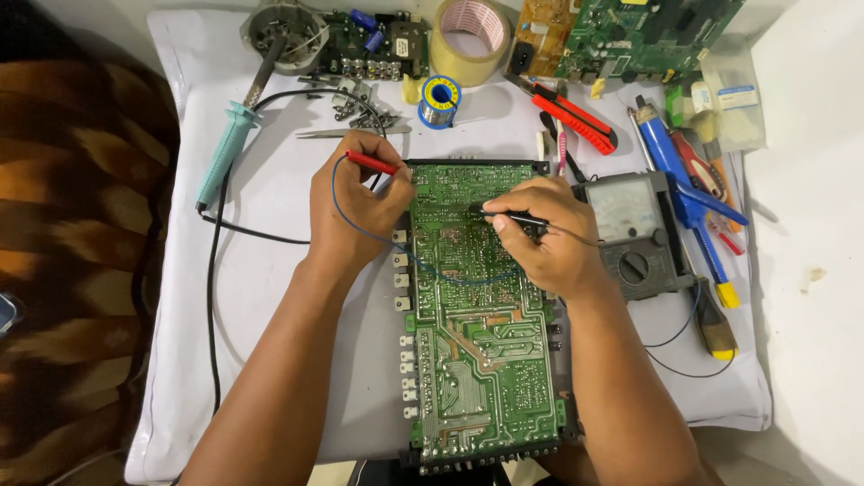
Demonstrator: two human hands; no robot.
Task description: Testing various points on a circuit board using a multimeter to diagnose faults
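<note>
Hands probing large green printed circuit board (477, 306) on white cloth-covered table (270, 270).

Head view: left hand (353, 202) closed around slim red test probe (372, 163), tip at board's upper left corner, thin blue lead (335, 189) looping from it across board. Right hand (540, 236) pinched shut on slim black test probe (508, 216), tip touching solder side near board's upper middle. Board lying flat, lengthwise, between both forearms, centre of table. Grey analogue multimeter (630, 229) just beside right hand, touching board's right edge. Teal-handled soldering iron (229, 148) well to left; roll of tan packing tape (470, 38) and blue solder spool (440, 99) above board; red utility knife (576, 121) and blue desoldering pump (670, 166) at upper right.
</note>
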